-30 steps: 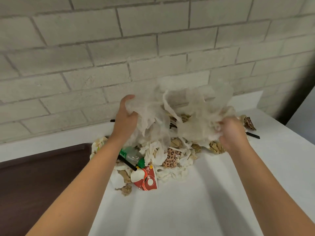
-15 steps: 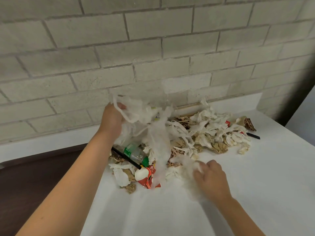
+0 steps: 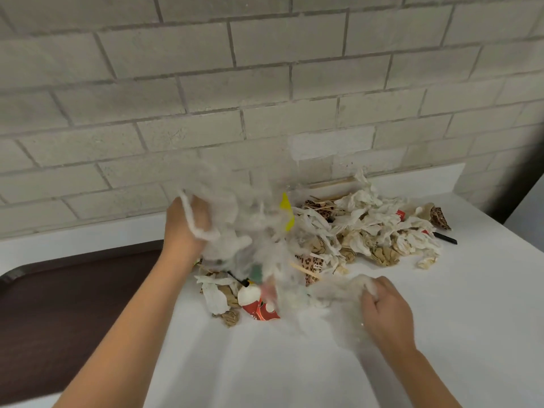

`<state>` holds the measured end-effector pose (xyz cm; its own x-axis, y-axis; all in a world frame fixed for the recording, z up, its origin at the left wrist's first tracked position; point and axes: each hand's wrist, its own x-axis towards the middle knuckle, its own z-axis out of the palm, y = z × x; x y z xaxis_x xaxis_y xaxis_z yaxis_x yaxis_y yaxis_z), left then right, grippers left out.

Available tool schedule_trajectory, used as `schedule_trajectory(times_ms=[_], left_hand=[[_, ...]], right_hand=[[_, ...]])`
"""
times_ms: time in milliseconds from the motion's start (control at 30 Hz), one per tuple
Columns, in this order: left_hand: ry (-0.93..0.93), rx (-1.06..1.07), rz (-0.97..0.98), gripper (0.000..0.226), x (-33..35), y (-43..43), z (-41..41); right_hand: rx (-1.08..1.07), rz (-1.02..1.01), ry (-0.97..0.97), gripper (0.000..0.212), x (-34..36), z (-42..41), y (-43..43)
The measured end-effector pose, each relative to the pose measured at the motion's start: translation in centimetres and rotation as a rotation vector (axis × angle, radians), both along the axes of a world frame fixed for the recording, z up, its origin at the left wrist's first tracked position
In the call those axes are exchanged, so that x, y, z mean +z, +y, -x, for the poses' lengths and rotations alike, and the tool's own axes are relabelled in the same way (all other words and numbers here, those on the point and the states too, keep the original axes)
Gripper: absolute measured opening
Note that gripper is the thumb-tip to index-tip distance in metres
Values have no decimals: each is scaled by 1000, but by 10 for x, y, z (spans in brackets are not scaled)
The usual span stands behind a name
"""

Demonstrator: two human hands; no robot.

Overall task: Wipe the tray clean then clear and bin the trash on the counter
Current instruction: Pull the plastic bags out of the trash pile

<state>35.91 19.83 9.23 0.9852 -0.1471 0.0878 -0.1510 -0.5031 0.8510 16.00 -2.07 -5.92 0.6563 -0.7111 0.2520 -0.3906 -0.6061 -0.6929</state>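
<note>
I am working on the clearing step, gathering the trash [image 3: 362, 231] off the white counter [image 3: 441, 319]. My left hand [image 3: 185, 231] is curled round a wad of white stuff [image 3: 244, 231] raised above the near-left end of the heap. My right hand [image 3: 385, 313] is clenched on another bunch of it, low and near the counter, to the right. The stuff is too blurred for me to tell tissue from thin plastic, or whether it is one piece running between both hands.

To do this well, I judge it best to bundle the light paper around the firmer bits, such as the red cup [image 3: 260, 309] at the near edge, so that nothing drops. Loose scraps could easily fall onto the dark tray [image 3: 73, 304], which is lying just left of the heap, so I should be lifting over the counter and not over the tray. The wooden sticks [image 3: 332, 183] at the back could poke through a soft handful. No bin is in view.

The heap is lying long and narrow, its long axis slanting from near left to far right, roughly along the brick wall [image 3: 265, 83]. Its far-right end is pointing at a black pen [image 3: 445, 238].
</note>
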Motion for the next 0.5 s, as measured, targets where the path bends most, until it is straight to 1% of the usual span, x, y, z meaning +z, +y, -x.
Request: schedule_trajectory(times_ms=[33, 67, 100, 167, 233, 300, 367, 433, 500], left_hand=[[-38, -19, -108, 69, -4, -3, 9], [-97, -56, -287, 65, -11, -7, 17], [-123, -113, -440, 67, -23, -12, 24], [-130, -219, -614, 68, -50, -24, 38], [-153, -290, -776, 74, -84, -34, 46], [-157, -334, -850, 80, -106, -37, 54], [-189, -325, -853, 75, -120, -38, 54], [-232, -297, -825, 60, -124, -36, 50], [-249, -287, -785, 50, -127, -34, 48]], right_hand=[[-13, -12, -42, 49, 8, 0, -2], [-15, -19, -63, 55, 14, -3, -4], [-1, -17, -64, 57, 22, -6, -4], [7, -7, 32, 50, 36, -17, -7], [15, -6, 66, 38, 50, -29, -12], [10, 15, 42, 29, 64, -42, -18], [5, 61, -25, 20, 78, -59, -24], [56, 102, -88, 29, 95, -82, -27], [145, 114, -54, 42, 111, -112, -29]])
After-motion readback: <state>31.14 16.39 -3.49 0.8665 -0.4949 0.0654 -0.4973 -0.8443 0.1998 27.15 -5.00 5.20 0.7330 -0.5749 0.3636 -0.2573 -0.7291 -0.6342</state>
